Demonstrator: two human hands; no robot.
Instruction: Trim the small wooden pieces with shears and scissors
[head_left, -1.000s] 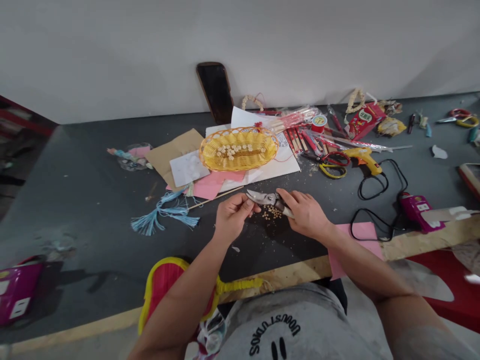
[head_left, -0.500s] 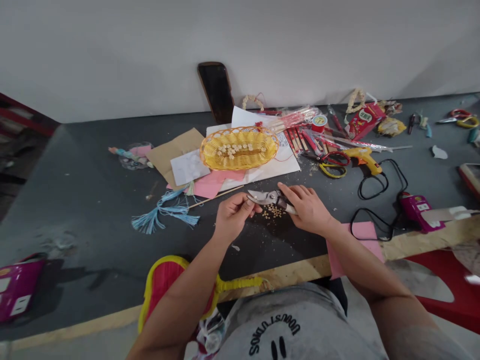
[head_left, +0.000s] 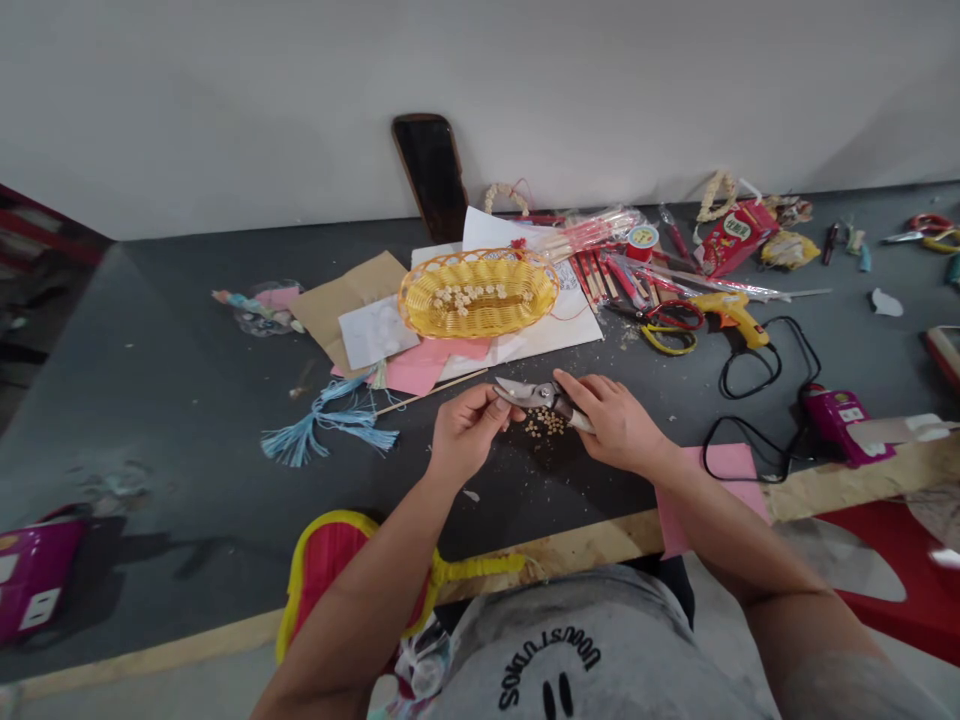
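Note:
My right hand is wrapped round the handles of a pair of pruning shears, whose metal jaws point left. At the jaw tips my left hand has its thumb and fingers pinched together; whatever sits between them is too small to make out. Small tan pieces lie scattered on the dark table below the shears. Behind the hands, a yellow woven basket holds several pale bead-like pieces. A thin stick and blue tassels lie left of my left hand.
A phone leans on the wall. Scissors, a yellow glue gun with its cord, and packets crowd the right. Purple boxes stand at both sides. A red-and-yellow fan-shaped object lies at the front edge.
Hardly anything differs. Both hands and the shears keep almost the same place and grip; the view has shifted slightly.

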